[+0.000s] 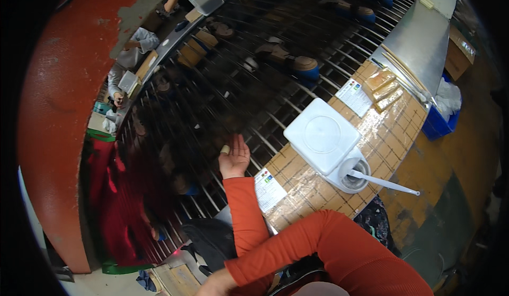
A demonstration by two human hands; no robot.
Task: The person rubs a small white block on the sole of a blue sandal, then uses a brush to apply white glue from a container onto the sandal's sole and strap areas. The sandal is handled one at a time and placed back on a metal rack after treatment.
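Note:
My left hand reaches palm up over the near edge of a conveyor of metal bars. Its fingers are stretched out with nothing in them, and a pale cover wraps the thumb. My right arm crosses in front of my body, and my right hand is at the lower edge, its fingers cut off by the picture. Nearest to my left hand on the cardboard-covered ledge is a printed sheet. Farther right stand a white plastic box and a white pot with a white-handled tool leaning in it.
Dark shoe soles with blue parts lie on the conveyor. Amber blocks and thin sticks rest at the ledge's far end. A blue bin stands right. Co-workers' arms show across the conveyor. Red cloth hangs left.

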